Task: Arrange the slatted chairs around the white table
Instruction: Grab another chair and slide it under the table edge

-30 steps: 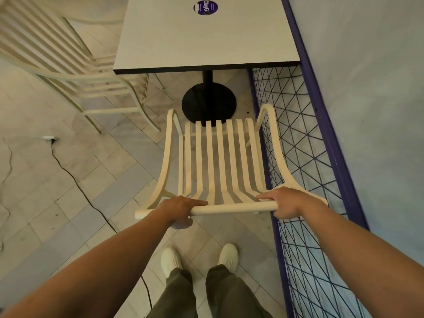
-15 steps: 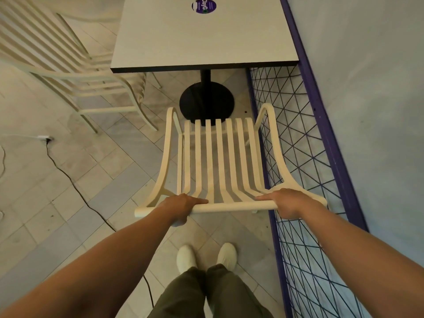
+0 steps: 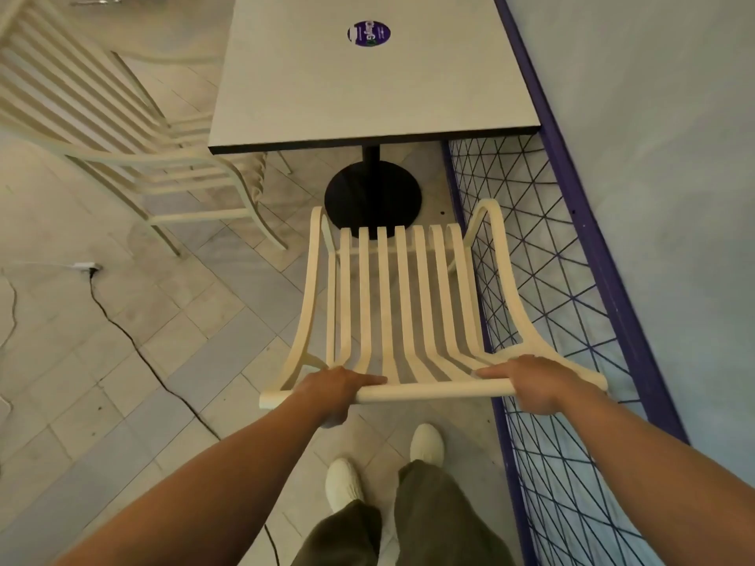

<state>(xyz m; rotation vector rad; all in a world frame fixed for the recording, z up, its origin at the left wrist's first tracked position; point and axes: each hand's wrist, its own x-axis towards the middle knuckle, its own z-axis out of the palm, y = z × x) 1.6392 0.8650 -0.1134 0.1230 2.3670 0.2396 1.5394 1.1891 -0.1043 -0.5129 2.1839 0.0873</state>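
A cream slatted chair [image 3: 404,304] stands in front of me, its seat facing the white table [image 3: 367,91]. My left hand [image 3: 333,392] grips the left part of its top back rail. On the right part of that rail my right hand [image 3: 531,386] is closed too. The seat's front edge reaches the table's black round base [image 3: 372,200], just short of the tabletop's near edge. A second slatted chair [image 3: 102,128] stands at the table's left side, partly tucked under it.
A purple-framed wire mesh fence [image 3: 572,320] runs along the right, close to the chair's right arm, with a grey wall behind it. A black cable [image 3: 135,341] and a white plug lie on the tiled floor at left. My white shoes are below the chair.
The view has shifted slightly and my feet have stepped, right foot now ahead. The chair stays in both hands, about the same distance from the table's base.
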